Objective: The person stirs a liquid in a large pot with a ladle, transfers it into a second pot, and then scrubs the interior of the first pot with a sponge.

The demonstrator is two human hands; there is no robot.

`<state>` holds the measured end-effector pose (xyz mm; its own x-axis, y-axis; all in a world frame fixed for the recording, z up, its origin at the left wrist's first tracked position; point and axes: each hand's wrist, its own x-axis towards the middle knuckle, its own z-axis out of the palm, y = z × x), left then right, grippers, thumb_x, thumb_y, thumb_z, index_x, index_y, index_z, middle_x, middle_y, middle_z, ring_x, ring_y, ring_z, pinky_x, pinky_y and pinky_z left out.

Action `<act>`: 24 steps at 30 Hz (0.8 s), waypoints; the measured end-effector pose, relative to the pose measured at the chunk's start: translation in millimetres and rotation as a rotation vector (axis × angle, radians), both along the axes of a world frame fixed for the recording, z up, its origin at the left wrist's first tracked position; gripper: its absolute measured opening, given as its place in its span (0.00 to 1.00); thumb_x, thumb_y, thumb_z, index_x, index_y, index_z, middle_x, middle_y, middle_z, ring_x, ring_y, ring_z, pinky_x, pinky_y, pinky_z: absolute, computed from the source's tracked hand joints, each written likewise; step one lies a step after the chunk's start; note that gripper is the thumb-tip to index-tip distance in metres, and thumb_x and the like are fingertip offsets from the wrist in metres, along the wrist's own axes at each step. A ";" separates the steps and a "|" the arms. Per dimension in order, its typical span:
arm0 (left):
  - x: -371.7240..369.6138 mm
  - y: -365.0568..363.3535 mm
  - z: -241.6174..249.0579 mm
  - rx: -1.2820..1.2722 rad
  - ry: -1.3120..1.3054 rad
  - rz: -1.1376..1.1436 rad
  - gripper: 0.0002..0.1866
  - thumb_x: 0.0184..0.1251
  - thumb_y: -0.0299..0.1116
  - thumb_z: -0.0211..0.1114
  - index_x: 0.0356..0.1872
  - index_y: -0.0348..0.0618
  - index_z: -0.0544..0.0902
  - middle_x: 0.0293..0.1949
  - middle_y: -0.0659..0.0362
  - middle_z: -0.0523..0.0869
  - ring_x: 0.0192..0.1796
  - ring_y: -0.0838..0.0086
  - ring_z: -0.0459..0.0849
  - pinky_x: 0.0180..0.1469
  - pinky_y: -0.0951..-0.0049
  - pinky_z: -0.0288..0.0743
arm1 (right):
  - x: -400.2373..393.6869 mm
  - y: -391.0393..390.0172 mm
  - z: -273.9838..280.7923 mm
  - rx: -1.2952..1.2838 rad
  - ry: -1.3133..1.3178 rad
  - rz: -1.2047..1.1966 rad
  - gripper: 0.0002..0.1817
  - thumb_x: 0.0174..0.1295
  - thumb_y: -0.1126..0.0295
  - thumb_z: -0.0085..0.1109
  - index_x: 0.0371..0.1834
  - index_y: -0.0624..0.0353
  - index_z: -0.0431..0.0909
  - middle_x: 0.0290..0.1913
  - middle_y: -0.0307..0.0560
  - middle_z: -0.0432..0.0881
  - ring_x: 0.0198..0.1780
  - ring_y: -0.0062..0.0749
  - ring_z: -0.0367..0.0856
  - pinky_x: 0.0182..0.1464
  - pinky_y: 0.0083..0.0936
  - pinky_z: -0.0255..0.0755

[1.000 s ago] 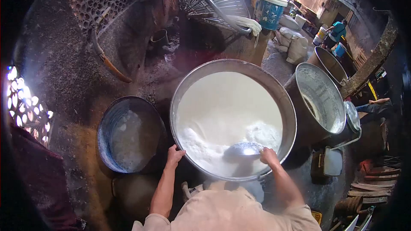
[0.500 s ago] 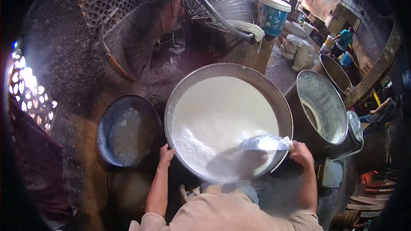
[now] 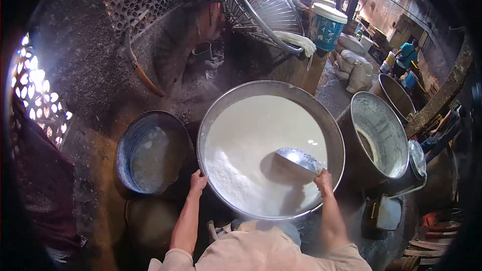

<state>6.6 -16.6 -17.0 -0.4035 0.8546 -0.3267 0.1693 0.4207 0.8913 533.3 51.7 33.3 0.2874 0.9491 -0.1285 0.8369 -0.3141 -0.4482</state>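
Note:
A wide round metal vat [image 3: 335, 125] of milky white liquid [image 3: 266, 130] stands right in front of me. Frothy-looking white matter [image 3: 226, 175] gathers at its near left side. My left hand [image 3: 199, 180] is closed on the near left rim of the vat. In my right hand [image 3: 324, 181] is a shiny metal scoop [image 3: 299, 159], gripped at its near right end. The scoop hangs tilted over the liquid and casts a dark shadow on it. The underside of the scoop is partly hidden.
Left of the vat sits a dark basin [image 3: 123, 163] with cloudy liquid. Two metal drums [image 3: 379, 130] stand close on the right, beside a white jerrycan [image 3: 389, 213]. Farther back are a blue bucket [image 3: 325, 29], white sacks [image 3: 359, 76] and a person [image 3: 406, 55] in teal.
My right hand has brought the scoop from the vat's right rim leftward, in over the liquid. My left hand stays on the rim. The whole view has shifted slightly.

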 end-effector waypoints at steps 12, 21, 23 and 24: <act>-9.2 3.5 -7.8 -0.021 -0.111 -0.036 0.17 0.47 0.26 0.67 0.41 0.37 0.80 0.37 0.54 0.85 0.41 0.68 0.83 0.45 0.69 0.74 | -110.9 -55.3 -15.7 -0.108 0.229 0.048 0.13 0.43 0.72 0.56 0.32 0.69 0.75 0.21 0.58 0.81 0.20 0.45 0.82 0.22 0.37 0.78; -7.9 1.6 40.5 -0.067 -0.073 -0.105 0.26 0.45 0.27 0.71 0.49 0.33 0.76 0.43 0.51 0.84 0.45 0.68 0.81 0.49 0.71 0.73 | -187.3 -85.9 -19.8 -0.137 0.420 0.095 0.15 0.43 0.72 0.56 0.36 0.66 0.74 0.20 0.54 0.79 0.17 0.38 0.79 0.18 0.32 0.76; -17.2 5.8 22.2 -0.080 -0.076 -0.176 0.30 0.43 0.31 0.73 0.51 0.33 0.75 0.45 0.48 0.83 0.48 0.65 0.82 0.52 0.70 0.73 | -204.9 -89.7 -3.0 -0.179 0.427 0.111 0.17 0.42 0.73 0.57 0.38 0.66 0.73 0.21 0.52 0.79 0.18 0.36 0.79 0.18 0.31 0.76; -19.3 6.3 6.8 -0.079 -0.078 -0.178 0.30 0.43 0.31 0.73 0.51 0.33 0.75 0.45 0.48 0.83 0.48 0.65 0.82 0.52 0.70 0.73 | -213.7 -91.1 5.3 -0.178 0.425 0.109 0.17 0.42 0.73 0.57 0.38 0.66 0.73 0.21 0.52 0.79 0.18 0.36 0.79 0.18 0.31 0.76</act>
